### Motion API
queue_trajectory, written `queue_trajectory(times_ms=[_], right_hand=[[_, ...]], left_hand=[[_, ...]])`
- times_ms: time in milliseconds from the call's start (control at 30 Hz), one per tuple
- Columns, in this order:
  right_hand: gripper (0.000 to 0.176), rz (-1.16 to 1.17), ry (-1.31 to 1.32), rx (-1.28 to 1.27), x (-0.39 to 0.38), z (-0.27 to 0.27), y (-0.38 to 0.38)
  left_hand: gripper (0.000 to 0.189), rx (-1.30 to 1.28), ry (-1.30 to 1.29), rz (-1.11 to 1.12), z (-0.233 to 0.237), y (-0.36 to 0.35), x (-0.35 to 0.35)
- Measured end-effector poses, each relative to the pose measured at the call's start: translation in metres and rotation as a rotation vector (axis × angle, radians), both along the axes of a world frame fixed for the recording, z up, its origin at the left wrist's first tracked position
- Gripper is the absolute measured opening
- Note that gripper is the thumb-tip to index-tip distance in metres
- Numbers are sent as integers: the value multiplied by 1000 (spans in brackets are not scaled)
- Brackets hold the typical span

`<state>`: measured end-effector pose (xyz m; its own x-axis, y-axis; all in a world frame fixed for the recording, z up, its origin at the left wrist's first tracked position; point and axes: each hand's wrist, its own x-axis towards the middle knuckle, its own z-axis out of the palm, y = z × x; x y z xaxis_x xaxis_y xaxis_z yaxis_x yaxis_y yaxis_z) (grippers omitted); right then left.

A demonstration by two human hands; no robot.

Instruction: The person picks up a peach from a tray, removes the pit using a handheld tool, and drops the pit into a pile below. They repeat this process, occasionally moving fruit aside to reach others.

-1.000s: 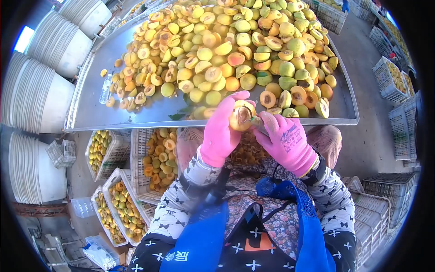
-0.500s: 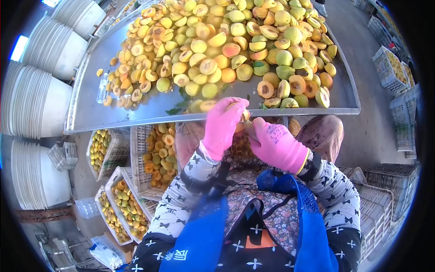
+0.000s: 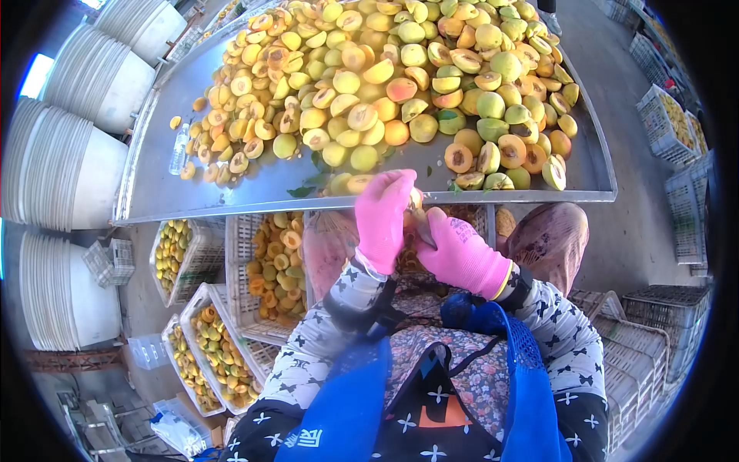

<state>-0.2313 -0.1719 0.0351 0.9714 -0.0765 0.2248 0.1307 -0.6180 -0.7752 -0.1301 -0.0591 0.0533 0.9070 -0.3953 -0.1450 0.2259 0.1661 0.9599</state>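
Note:
My left hand, in a pink glove, is closed around a piece of yellow-orange fruit at the near edge of the metal table. Just right of it, my right hand, also pink-gloved, is wrapped round a small tool whose tip meets the fruit; the fingers hide most of it. Beyond both hands lies a large heap of halved and whole peach-like fruit, with some green leaves at its near side.
A crate of fruit halves stands below the table's edge, and more filled crates are at the left. Stacked white tubs line the far left. Crates are piled at the right. A clear bottle lies on the table.
My left hand has turned more upright and moved slightly right and down. My right hand has shifted slightly down and left, and less of the fruit shows. The view has shifted a little.

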Motion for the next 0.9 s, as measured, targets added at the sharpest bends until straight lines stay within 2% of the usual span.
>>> queue_trajectory(times_ms=[100,200,267,333,367,433,533,633,733,833,900], right_hand=[[25,-62,32,25,4,4,6],[26,-11,-30,-39,1,-3,-2],[28,-55,59,-233,-1,-4,-7],[30,-71,59,-381,-4,-7,-9],[29,-64,52,-329,-5,-9,-7],[28,-42,34,-227,-6,-11,-1],[29,-24,31,3,-7,-14,6],[31,-51,113,-55,-3,-24,8],[33,-45,107,-318,1,-15,-6],[35,17,141,-493,-7,-12,-14],[32,20,107,-241,-9,-24,-6]], left_hand=[[27,-113,7,90,-3,-6,-1],[28,-153,140,45,-7,-7,0],[26,-44,-283,-20,-4,-5,-3],[26,-71,-261,-48,-7,-8,-2],[29,-85,-250,-62,-8,-9,-1],[39,-130,43,-114,-7,-8,6],[41,-12,232,-124,0,-8,11],[40,16,233,-76,0,-9,12],[42,-127,-115,-152,-10,-4,10],[42,59,-55,-226,-4,-1,9],[43,92,105,-172,3,-2,6]])
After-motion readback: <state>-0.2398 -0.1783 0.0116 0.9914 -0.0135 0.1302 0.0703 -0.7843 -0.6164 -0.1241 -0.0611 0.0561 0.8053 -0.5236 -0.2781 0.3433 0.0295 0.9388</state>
